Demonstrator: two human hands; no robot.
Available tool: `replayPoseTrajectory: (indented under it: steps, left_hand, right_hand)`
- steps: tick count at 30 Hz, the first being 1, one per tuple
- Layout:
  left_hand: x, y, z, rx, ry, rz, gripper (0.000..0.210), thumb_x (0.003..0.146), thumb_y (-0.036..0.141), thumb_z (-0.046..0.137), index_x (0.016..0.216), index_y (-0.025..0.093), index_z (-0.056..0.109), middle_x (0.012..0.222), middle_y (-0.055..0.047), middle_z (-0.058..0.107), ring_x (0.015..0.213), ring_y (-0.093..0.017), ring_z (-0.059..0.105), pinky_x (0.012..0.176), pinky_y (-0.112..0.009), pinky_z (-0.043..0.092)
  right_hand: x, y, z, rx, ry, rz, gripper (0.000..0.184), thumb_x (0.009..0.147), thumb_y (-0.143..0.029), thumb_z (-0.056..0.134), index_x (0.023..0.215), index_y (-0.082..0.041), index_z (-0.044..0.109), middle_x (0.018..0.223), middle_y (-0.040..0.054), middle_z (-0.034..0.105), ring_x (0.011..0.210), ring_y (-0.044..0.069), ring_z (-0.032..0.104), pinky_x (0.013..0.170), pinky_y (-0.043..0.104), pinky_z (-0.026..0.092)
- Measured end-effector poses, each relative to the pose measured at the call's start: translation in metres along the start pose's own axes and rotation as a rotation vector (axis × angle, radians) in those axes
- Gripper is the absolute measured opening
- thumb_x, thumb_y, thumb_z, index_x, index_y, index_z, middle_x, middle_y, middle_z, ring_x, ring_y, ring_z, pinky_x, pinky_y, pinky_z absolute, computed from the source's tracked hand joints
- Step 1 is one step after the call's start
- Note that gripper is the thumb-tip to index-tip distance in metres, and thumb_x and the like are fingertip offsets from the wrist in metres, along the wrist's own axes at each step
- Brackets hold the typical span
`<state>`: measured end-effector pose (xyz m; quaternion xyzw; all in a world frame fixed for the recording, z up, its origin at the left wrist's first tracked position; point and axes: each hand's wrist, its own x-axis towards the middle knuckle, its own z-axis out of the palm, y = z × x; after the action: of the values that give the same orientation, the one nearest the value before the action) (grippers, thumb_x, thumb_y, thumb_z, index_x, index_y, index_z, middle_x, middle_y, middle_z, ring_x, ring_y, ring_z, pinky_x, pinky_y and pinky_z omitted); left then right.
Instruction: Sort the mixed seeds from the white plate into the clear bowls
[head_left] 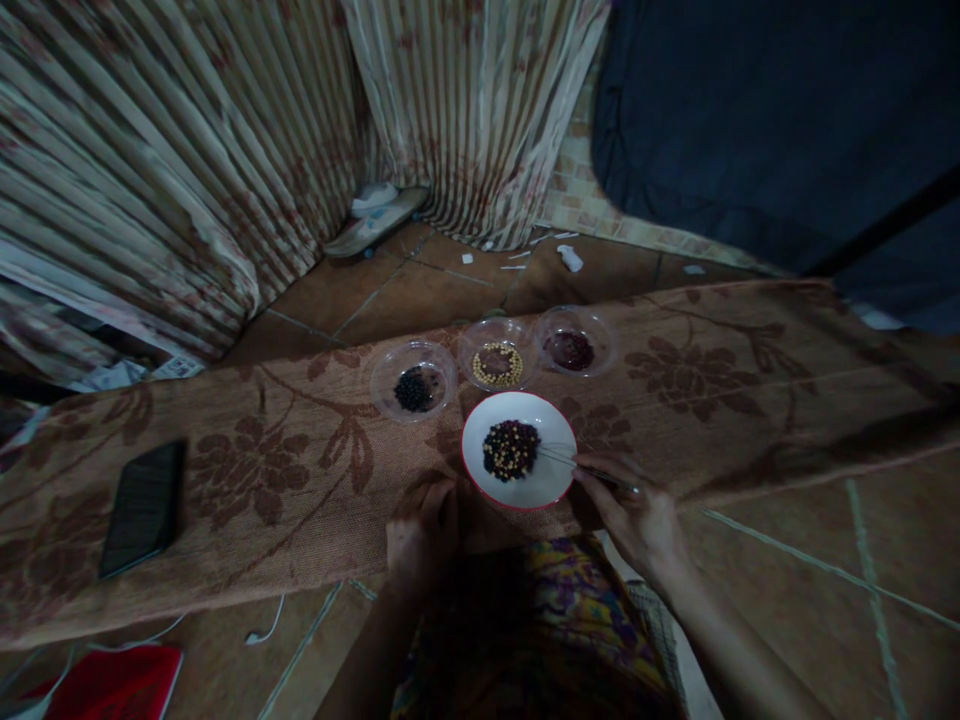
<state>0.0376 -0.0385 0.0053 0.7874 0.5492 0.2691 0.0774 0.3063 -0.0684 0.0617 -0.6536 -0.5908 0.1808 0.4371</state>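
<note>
A white bowl with a red rim (484, 490) holds a mixed heap of dark and yellow beans (511, 450). My right hand (634, 515) grips the handle of a small wire whisk (556, 453), whose wires reach into the bowl at the right edge of the heap. Close to the bowl's lower left, my left hand (424, 530) rests curled at the table's near edge; I see nothing in it. Behind the bowl stand three clear plastic bowls: one with black beans (414, 390), one with yellow beans (498, 365), one with dark red beans (570, 350).
A brown flowered cloth (360, 510) covers the long, narrow table. On its left lies a black phone (144, 508). Beyond the table are striped curtains (300, 120), a slipper (379, 220) and white scraps on the tiled floor. A red object (112, 685) lies at lower left.
</note>
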Motion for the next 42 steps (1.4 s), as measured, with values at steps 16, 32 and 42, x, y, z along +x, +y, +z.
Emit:
replayPoseTrajectory:
  steps: [16,32,42]
  left_hand:
    - [0.001,0.001,0.0,-0.012,0.001,0.007,0.014,0.095,0.023,0.053,0.093,0.021,0.066,0.087,-0.003,0.072,0.078,-0.016,0.066,0.071,-0.027,0.05]
    - [0.0,0.001,0.001,0.005,0.018,0.016,0.011,0.094,0.022,0.054,0.095,0.021,0.065,0.086,-0.002,0.072,0.077,-0.015,0.066,0.07,-0.027,0.049]
    - [0.001,0.002,-0.001,-0.003,0.016,0.018,0.011,0.094,0.021,0.054,0.096,0.021,0.066,0.088,-0.002,0.073,0.078,-0.016,0.066,0.071,-0.027,0.05]
  right_hand:
    - [0.005,-0.01,0.004,0.036,-0.177,-0.023,0.025,0.093,-0.043,0.06,0.093,-0.025,0.078,0.093,0.0055,0.075,0.086,0.021,0.072,0.074,0.032,0.06]
    - [0.004,0.004,-0.006,-0.037,-0.052,0.03,0.022,0.093,-0.039,0.062,0.099,-0.024,0.076,0.105,0.0065,0.074,0.096,0.022,0.072,0.082,0.033,0.059]
    - [-0.003,-0.019,0.01,0.045,-0.232,-0.095,0.017,0.095,-0.032,0.06,0.099,-0.025,0.075,0.094,0.0039,0.074,0.085,0.018,0.072,0.076,0.028,0.059]
